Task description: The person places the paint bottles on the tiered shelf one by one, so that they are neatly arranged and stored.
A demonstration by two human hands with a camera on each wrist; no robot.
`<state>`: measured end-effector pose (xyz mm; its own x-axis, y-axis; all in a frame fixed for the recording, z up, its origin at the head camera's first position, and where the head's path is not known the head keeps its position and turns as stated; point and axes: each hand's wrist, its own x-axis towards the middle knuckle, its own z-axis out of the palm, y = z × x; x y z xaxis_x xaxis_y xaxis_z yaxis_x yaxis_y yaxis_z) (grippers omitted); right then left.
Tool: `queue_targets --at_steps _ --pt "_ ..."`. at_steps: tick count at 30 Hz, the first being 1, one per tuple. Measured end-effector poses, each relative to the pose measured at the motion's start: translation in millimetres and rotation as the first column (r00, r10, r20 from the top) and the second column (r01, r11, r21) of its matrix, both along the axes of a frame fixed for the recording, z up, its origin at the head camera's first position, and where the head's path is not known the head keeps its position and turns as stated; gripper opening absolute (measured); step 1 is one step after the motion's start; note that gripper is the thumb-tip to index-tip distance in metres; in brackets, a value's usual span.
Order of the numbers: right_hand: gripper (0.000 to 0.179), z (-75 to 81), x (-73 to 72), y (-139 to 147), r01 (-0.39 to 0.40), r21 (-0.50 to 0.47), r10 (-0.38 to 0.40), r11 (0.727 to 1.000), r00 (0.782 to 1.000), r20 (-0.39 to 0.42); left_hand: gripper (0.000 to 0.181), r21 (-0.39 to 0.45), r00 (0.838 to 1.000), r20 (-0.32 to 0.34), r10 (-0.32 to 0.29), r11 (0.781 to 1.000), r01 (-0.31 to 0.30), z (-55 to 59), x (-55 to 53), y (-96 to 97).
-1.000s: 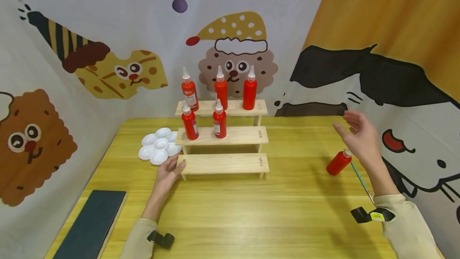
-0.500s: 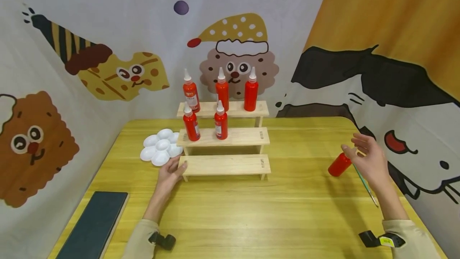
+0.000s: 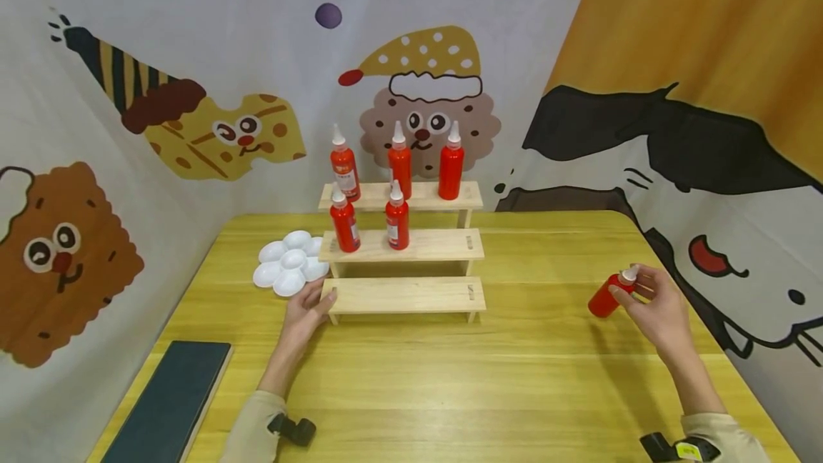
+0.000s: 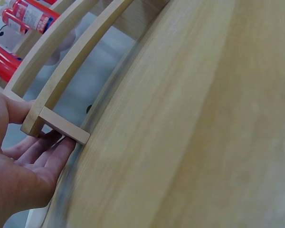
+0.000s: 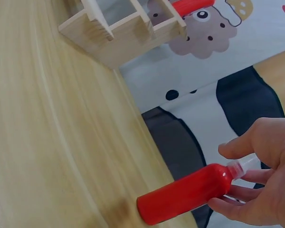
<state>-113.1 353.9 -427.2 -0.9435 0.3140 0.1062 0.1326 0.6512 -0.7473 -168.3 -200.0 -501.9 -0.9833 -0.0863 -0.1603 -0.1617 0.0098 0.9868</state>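
My left hand (image 3: 303, 313) holds the left end of the bottom step of a three-step wooden rack (image 3: 405, 295). In the left wrist view the thumb lies at the top board's end and the fingers are beside the leg. A red squeeze bottle (image 3: 606, 296) with a white nozzle cap stands on the table at the right. My right hand (image 3: 659, 306) is around its cap and shoulder. In the right wrist view the thumb (image 5: 235, 146) is apart from the bottle, with the fingers (image 5: 232, 206) on its other side.
Several red bottles (image 3: 397, 226) stand on the rack's middle and top steps. A white flower-shaped palette (image 3: 293, 259) lies left of the rack, close to my left hand. A dark flat book-like item (image 3: 168, 402) lies at the table's left edge. Printed cloth (image 3: 257, 6) hangs behind.
My right hand has come down from above the bottle at the right to its cap and shoulder. The left hand has stayed at the rack, while the head view has shifted slightly.
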Motion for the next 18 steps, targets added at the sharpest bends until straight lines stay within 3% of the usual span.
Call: queue_targets --at_steps 7,13,18 --pt "0.071 -9.5 -1.2 7.0 -0.017 -0.034 0.021 0.999 0.992 0.122 0.056 -0.038 1.000 0.010 -0.015 0.999 0.015 0.2 0.3 0.1" --pt "0.059 -18.8 -2.3 6.1 -0.013 0.095 0.010 0.995 0.999 0.036 0.056 -0.030 1.000 0.013 -0.014 0.999 0.014 -1.5 -0.3 -0.3" --pt "0.053 -17.1 -5.6 -0.6 -0.010 0.139 0.014 0.990 0.999 -0.030 0.055 -0.001 1.000 0.005 -0.011 1.000 0.011 -2.0 -1.3 -2.2"
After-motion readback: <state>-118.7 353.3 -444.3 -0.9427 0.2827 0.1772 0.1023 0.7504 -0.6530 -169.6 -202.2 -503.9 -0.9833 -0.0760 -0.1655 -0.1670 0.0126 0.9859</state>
